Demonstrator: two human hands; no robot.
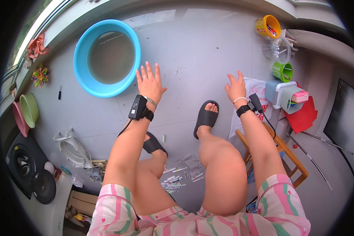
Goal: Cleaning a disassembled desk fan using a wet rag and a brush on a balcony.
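My left hand [151, 84] is spread palm down, with its fingers by the right rim of a large blue plastic basin [80, 69]. Murky water [111, 59] fills the bottom of the basin. From this angle I cannot tell whether the fingers touch the rim. My right hand [236, 87] is held out with its fingers apart and slightly bent, holding nothing. It is nearest to a white plastic bag [249, 85] with red print on the floor. A green plastic cup [283, 71] and a lidded storage box [273, 93] stand to its right.
Several markers [172, 183] are scattered on the tiled floor beneath my legs. A wooden chair [295, 163] stands at right, near metal rods [309, 159]. A yellow bucket [259, 27] holds pens. At left are a screwdriver [60, 93], a green basin [29, 110] and a white fan [72, 150].
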